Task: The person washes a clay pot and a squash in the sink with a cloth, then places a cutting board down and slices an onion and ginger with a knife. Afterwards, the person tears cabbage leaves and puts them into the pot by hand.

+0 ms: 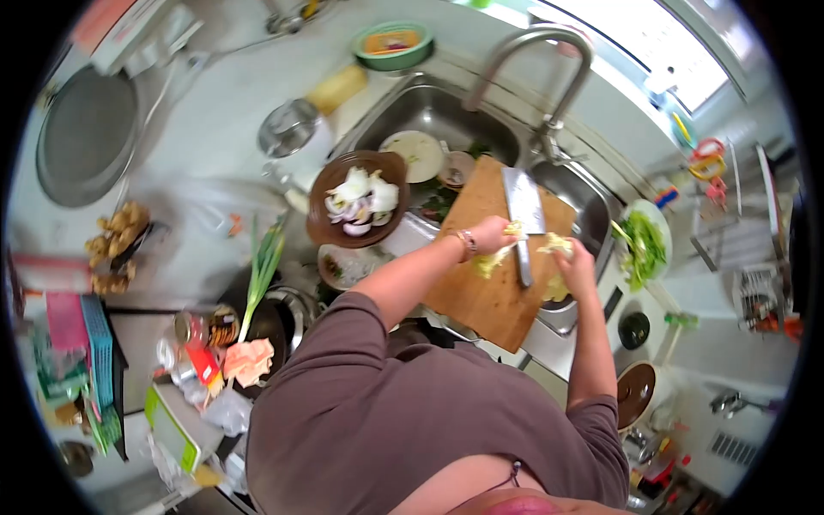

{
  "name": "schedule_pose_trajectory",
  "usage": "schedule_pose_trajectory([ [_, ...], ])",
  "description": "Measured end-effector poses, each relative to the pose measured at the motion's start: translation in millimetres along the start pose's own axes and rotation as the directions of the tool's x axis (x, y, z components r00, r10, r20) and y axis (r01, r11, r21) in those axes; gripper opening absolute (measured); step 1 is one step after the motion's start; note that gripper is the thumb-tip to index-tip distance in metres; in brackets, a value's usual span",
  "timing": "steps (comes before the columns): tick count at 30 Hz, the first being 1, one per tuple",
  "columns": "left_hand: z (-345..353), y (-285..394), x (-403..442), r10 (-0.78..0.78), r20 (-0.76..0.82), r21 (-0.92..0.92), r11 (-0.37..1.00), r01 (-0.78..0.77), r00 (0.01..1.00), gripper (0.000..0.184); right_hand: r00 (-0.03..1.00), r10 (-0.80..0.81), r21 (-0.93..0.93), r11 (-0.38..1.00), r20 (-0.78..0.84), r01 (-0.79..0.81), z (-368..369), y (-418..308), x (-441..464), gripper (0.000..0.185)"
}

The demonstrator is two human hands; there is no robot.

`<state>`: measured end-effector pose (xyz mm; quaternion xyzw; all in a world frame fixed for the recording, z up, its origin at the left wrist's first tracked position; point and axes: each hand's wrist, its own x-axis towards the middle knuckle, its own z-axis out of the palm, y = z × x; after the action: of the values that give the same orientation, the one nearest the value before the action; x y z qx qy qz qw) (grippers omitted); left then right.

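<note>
My left hand (491, 234) is closed on a piece of yellow-green leaf (491, 262) above the wooden cutting board (475, 296). My right hand (577, 264), fingers curled, grips another pale yellow leaf piece (554, 245) at the board's right side. Between my hands a cleaver (524, 199) lies flat on the board, its handle pointing toward me. The board rests across the sink. Left of it, a brown bowl (316, 215) holds white and purplish cut pieces (360, 202).
The double sink (419, 96) with its curved faucet (573, 36) lies behind the board. A plate of green leaves (642, 245) stands to the right. On the left are a scallion (264, 266), ginger (118, 236), a metal pot (292, 129) and a green basin (393, 56).
</note>
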<state>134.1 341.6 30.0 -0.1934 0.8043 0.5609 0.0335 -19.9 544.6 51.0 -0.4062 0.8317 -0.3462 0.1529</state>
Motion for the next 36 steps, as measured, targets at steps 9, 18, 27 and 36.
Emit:
schedule_pose_trajectory([
  [9,-75.8,-46.6,-29.3,-0.157,-0.167,-0.682,0.732,0.002,0.973,0.049,0.972,0.122,0.771,0.593,0.199,-0.233,56.6,-76.6,51.7,0.041],
  [18,-223.4,-111.4,-170.1,-0.22,-0.718,0.021,0.942,0.336,0.66,0.041,0.902,-0.016,0.57,0.78,0.43,-0.258,213.1,-249.8,94.4,0.041],
  [27,-214.9,-117.0,-192.5,0.109,-0.681,0.484,0.809,0.333,0.724,0.025,0.853,-0.522,-0.14,0.843,0.024,0.52,311.5,-240.2,81.1,0.043],
  [36,-186.5,-110.6,-190.9,-0.06,-0.546,0.414,0.847,0.332,0.835,0.027,0.935,-0.307,0.022,0.951,0.175,0.308,276.6,-240.7,91.8,0.031],
])
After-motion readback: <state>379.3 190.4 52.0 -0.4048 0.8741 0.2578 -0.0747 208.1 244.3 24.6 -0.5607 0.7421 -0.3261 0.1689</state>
